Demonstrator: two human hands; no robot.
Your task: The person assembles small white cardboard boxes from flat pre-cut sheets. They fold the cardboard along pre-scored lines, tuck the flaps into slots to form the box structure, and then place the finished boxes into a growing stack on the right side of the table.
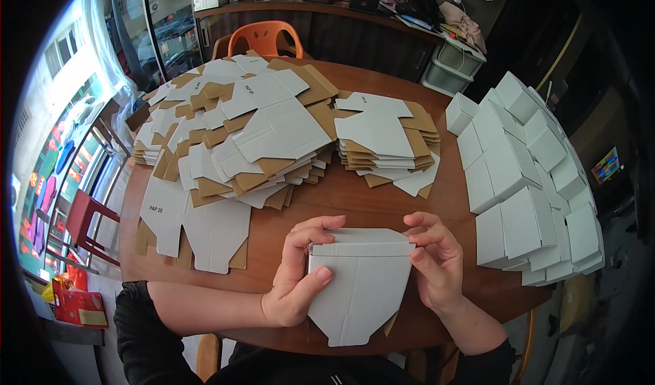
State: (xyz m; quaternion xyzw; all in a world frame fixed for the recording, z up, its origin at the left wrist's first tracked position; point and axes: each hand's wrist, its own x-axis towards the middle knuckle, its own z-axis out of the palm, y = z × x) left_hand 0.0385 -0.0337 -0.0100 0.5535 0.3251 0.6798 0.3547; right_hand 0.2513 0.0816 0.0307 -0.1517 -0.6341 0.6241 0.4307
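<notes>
A partly folded white cardboard box is held up in front of me over the near side of the table, its long flap hanging down toward me. My left hand grips its left side, thumb on the front face and fingers curled over the top edge. At the upper right corner, my right hand pinches the box between thumb and fingers. Flat unfolded box blanks, white with brown undersides, lie in a big heap beyond my left hand. A smaller neat stack of blanks sits straight ahead.
Finished-looking white boxes are piled high along the table's right edge. The brown wooden table has an orange chair at its far side. Behind that stands a counter with fruit and clutter; a red stool is at left.
</notes>
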